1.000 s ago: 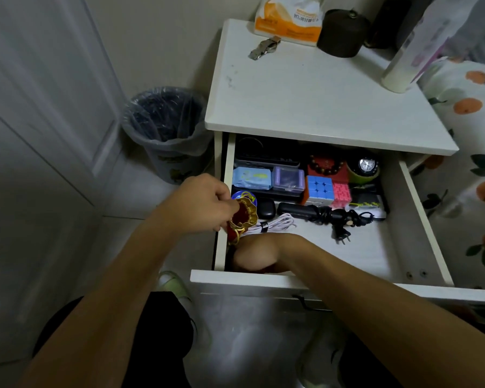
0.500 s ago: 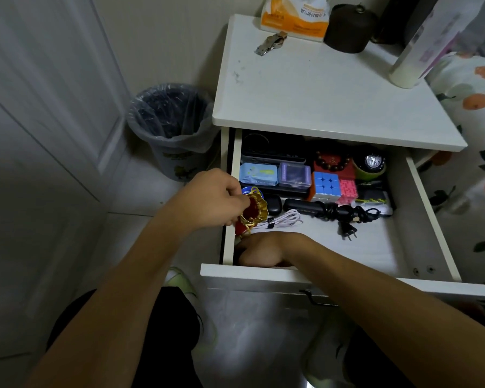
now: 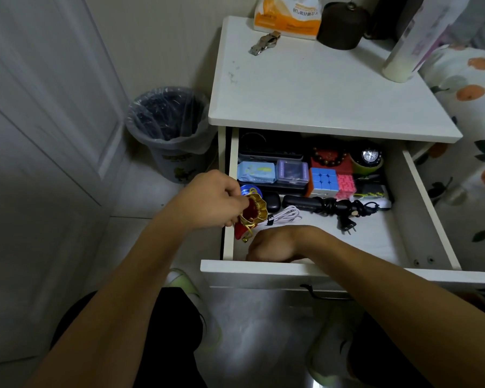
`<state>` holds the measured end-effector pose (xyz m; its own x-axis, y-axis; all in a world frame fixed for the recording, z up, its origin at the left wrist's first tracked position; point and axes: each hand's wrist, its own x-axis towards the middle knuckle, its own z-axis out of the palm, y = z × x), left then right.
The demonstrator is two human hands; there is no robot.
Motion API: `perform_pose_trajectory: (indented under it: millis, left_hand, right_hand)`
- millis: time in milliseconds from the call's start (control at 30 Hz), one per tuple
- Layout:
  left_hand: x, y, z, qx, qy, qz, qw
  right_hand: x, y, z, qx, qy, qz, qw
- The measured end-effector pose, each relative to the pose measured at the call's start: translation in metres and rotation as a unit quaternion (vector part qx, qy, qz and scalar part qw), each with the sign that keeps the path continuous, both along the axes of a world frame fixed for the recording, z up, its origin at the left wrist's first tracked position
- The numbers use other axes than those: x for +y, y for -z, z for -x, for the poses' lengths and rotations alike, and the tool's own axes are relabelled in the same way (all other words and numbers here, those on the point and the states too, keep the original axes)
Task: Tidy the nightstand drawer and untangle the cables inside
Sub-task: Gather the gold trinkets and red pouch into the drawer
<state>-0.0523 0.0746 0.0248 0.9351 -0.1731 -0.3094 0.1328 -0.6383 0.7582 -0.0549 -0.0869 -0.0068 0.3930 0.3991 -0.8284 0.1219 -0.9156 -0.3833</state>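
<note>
Head view, sole view: nightstand drawer (image 3: 429,208) pulled fully open under the white top; left hand (image 3: 213,203) at the drawer's near-left corner, fingers and thumb pinching the gold-frilled mouth of a small red drawstring pouch (image 3: 252,214), which hangs partly over the left wall; right hand (image 3: 275,245) lowered inside the drawer just behind the front panel, fingers hidden below the panel edge, so whether it grips anything cannot be told. Cables: white cable (image 3: 287,214), coiled and banded, lying just beside the pouch; black power cord (image 3: 345,208), bundled in loops with its plug resting on the bare drawer floor. Back rows: tissue pack (image 3: 254,172), clear plastic case (image 3: 291,172), blue puzzle cube (image 3: 324,180), pink cube (image 3: 345,186), bead bracelet (image 3: 331,158) on a red box. Step judged in hand: sorting small items, the pouch being placed or lifted at the left edge. Next move calls for settling the pouch in a free spot, then freeing both hands for the black cord's loops
</note>
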Motion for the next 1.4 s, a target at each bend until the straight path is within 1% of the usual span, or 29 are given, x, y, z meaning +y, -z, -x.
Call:
perform_pose_trajectory:
  millis: [67,200,367,500,533,567,600,633,700,733,767,800,900,933,1033,1167,1333,1400]
  left_hand:
    - [-0.002,0.000,0.000,0.001,0.001,0.004,1.000]
    - [-0.012,-0.001,-0.001,0.006,0.011,0.013,1.000]
    - [-0.033,-0.001,-0.003,0.017,0.023,0.007,1.000]
    - [-0.050,0.002,-0.004,0.012,0.039,-0.006,0.999]
    - [-0.054,0.003,-0.005,0.012,0.043,-0.009,0.999]
    - [-0.057,0.005,-0.005,0.012,0.046,-0.013,0.999]
    - [-0.060,0.006,-0.005,0.012,0.052,-0.019,0.998]
    - [-0.067,0.007,-0.006,0.011,0.061,-0.028,0.998]
    - [-0.075,0.009,-0.005,0.012,0.070,-0.038,0.997]
    - [-0.081,0.010,-0.006,0.012,0.075,-0.040,0.996]
    - [-0.084,0.011,-0.005,0.012,0.077,-0.043,0.996]
    - [-0.089,0.011,-0.005,0.013,0.082,-0.048,0.995]
    - [-0.105,0.013,-0.004,0.007,0.084,-0.055,0.995]
    - [-0.109,0.012,-0.003,0.003,0.084,-0.058,0.995]
    - [-0.117,0.012,-0.003,-0.009,0.089,-0.066,0.994]
    - [-0.123,0.011,-0.002,-0.009,0.098,-0.070,0.993]
    - [-0.127,0.009,-0.001,0.020,0.090,-0.041,0.995]
    - [-0.128,0.009,0.001,0.023,0.091,-0.043,0.995]
  right_hand:
    - [-0.007,-0.003,0.000,0.006,0.033,-0.017,0.999]
    - [-0.021,-0.007,0.004,-0.063,-0.066,-0.014,0.996]
    - [-0.035,-0.009,0.006,-0.082,-0.052,-0.023,0.995]
    - [-0.060,-0.008,0.005,-0.108,0.023,-0.012,0.994]
    - [-0.069,-0.010,0.005,-0.113,0.068,-0.017,0.991]
    - [-0.077,-0.012,0.006,-0.106,0.137,-0.039,0.984]
    - [-0.085,-0.014,0.006,-0.085,0.228,-0.080,0.967]
    - [-0.096,-0.018,0.007,-0.054,0.332,-0.137,0.932]
    - [-0.113,-0.022,0.007,0.020,0.497,-0.248,0.831]
    - [-0.119,-0.024,0.008,0.050,0.550,-0.284,0.784]
    - [-0.120,-0.025,0.009,0.073,0.581,-0.309,0.749]
    - [-0.122,-0.028,0.010,0.089,0.602,-0.330,0.721]
    - [-0.126,-0.031,0.014,0.116,0.638,-0.383,0.658]
    - [-0.127,-0.033,0.014,0.124,0.645,-0.394,0.643]
    - [-0.131,-0.038,0.014,0.140,0.649,-0.415,0.622]
    - [-0.137,-0.045,0.015,0.137,0.649,-0.412,0.625]
    - [-0.131,-0.047,0.019,0.116,0.672,-0.402,0.611]
    - [-0.127,-0.047,0.020,0.101,0.674,-0.391,0.619]
